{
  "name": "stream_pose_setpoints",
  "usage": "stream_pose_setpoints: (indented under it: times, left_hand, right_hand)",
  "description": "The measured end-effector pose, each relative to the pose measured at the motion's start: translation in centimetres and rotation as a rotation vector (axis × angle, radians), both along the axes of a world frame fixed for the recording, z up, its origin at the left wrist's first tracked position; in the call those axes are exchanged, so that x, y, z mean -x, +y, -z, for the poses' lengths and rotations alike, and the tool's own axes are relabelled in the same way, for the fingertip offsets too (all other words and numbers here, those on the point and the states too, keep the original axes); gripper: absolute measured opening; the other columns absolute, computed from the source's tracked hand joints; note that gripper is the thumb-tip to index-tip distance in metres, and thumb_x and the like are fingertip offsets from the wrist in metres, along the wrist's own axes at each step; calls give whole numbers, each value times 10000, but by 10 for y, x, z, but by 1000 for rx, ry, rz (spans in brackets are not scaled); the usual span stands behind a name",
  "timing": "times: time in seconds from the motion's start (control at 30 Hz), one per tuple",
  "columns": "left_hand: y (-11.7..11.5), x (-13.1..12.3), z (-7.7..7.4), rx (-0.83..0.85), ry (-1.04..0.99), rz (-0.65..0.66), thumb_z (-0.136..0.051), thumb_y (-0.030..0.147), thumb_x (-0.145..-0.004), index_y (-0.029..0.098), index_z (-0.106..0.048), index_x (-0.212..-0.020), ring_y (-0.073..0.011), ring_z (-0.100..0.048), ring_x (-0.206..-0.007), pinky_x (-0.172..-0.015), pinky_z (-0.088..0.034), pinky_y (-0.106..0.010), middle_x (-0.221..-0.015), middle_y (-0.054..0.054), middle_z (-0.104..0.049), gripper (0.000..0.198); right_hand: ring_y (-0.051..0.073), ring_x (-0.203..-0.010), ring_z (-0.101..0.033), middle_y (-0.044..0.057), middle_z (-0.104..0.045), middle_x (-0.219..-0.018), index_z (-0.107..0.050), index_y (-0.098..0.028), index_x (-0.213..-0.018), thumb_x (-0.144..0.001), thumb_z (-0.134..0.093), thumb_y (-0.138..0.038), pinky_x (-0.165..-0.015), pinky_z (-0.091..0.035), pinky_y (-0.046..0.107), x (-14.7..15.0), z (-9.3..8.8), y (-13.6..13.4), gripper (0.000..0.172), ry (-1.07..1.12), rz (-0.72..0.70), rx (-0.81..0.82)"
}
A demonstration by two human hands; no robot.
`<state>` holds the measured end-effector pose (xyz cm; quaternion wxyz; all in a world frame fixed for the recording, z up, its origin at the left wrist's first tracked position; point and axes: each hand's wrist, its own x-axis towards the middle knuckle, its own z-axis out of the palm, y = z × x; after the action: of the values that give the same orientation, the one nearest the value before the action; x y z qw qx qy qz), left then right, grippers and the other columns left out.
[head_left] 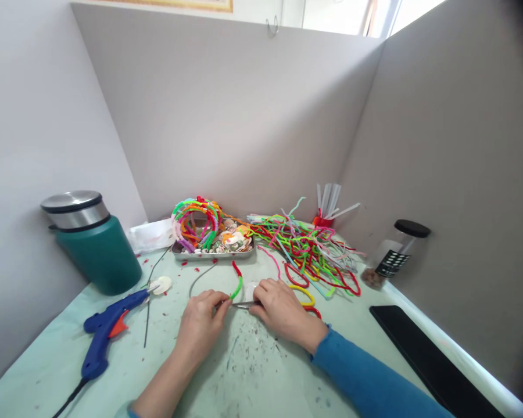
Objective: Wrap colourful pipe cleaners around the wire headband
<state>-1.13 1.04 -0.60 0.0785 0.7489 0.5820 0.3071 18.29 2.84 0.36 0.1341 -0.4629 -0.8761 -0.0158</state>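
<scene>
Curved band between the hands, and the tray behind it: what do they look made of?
Curved band: likely thin metal, dull grey where it is bare. Its right part is wrapped in fuzzy red and green pile, probably pipe cleaner. Tray: looks like stainless steel, judging by its bright, reflective rim.

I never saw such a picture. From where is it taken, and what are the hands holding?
There is no machine: a person works with bare hands, and one camera on the person's head looks down at a pale green table. The left hand and the right hand pinch a thin metal strip; a green and red pipe cleaner rises from it. Nearby lie a blue glue gun, a tray of colourful hoops and a pile of pipe cleaners.
</scene>
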Motion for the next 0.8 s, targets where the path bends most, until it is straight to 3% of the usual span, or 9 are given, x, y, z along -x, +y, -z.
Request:
stream_pose_setpoints:
  times: [0.3, 0.5, 0.67, 0.8]
  left_hand:
    - [-6, -5, -5, 121, 10, -4, -447, 282, -824, 205, -636, -715, -159, -560, -673, -600, -343, -236, -724, -16, -649, 231]
    - [-8, -8, -7, 154, 12, -29, -468, 261, -802, 209, -642, -720, -156, -571, -684, -604, -334, -227, -748, -21, -668, 199]
    - [-9, -10, -5, 175, -3, -49, -476, 264, -798, 213, -653, -741, -153, -574, -677, -594, -326, -224, -748, -25, -677, 193]
    - [-8, -10, -6, 157, -27, -64, -477, 257, -801, 211, -661, -772, -150, -575, -697, -608, -334, -225, -784, -26, -679, 192]
  right_hand:
    - [199, -788, -555, 62, -613, -826, -607, -180, -802, -808, -516, -428, -662, -348, 280, -22, -13, 17, 264, -37, 162, 73]
    - [233, -890, -549, 104, -604, -949, -588, -175, -952, -815, -492, -304, -749, -352, 305, -32, 4, 32, 211, 44, 439, -9]
    - [257, -870, -576, 128, -636, -897, -592, -149, -970, -765, -479, -154, -755, -362, 333, -31, 19, 43, 234, 353, 510, 80]
    - [238, -927, -567, 134, -629, -978, -586, -140, -1003, -783, -448, -158, -805, -372, 322, -35, 13, 51, 260, 513, 496, 74]
